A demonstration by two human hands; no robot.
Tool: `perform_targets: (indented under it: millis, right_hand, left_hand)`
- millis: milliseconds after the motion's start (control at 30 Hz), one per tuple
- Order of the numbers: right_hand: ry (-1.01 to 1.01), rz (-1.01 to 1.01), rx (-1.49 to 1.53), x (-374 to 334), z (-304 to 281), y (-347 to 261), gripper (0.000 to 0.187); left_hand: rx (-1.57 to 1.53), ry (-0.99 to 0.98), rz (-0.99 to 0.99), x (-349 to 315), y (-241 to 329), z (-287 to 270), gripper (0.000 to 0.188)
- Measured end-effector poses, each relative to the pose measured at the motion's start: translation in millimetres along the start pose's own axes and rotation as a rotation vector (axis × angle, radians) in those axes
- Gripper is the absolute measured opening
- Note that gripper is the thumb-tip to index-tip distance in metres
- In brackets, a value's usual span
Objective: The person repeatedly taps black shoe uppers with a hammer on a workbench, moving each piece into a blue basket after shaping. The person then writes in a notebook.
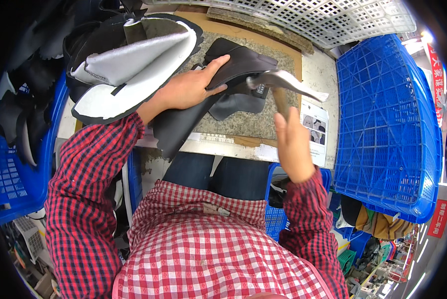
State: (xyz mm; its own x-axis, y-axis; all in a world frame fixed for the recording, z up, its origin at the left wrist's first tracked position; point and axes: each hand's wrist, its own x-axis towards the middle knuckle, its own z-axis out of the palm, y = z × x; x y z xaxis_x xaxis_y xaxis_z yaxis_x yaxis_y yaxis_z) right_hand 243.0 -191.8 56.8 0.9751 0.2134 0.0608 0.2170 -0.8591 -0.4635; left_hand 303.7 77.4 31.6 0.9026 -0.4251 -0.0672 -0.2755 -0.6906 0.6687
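My right hand (294,144) grips the wooden handle of a hammer (278,78). The metal hammer head is over the right end of a black leather shoe upper piece (246,65); whether it touches is unclear. My left hand (191,88) holds that piece down on a speckled stone slab (263,127), thumb and forefinger apart on its surface. A long flap of black leather (178,132) hangs toward me over the slab's front edge. Beside my left forearm, a stack of black boot uppers with white lining (138,60) covers the left side of the worktable.
A white metal ruler (223,144) runs along the table's front edge. At its right lies a printed sheet (315,129) with pictures. Blue plastic crates (388,124) stand on the right, and another blue crate (14,174) with black pieces is on the left. A white basket (343,20) is behind.
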Motion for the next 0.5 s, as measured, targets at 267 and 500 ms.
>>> perform_targets:
  millis: [267,500]
  right_hand:
    - [0.040,-0.168,0.007,1,12,11,0.026]
    - [-0.082,-0.235,-0.069,-15,43,43,0.031]
  left_hand:
    - [-0.073,0.036,0.068,-2,-2,7,0.070]
    - [-0.157,-0.291,0.108,-9,12,-15,0.122]
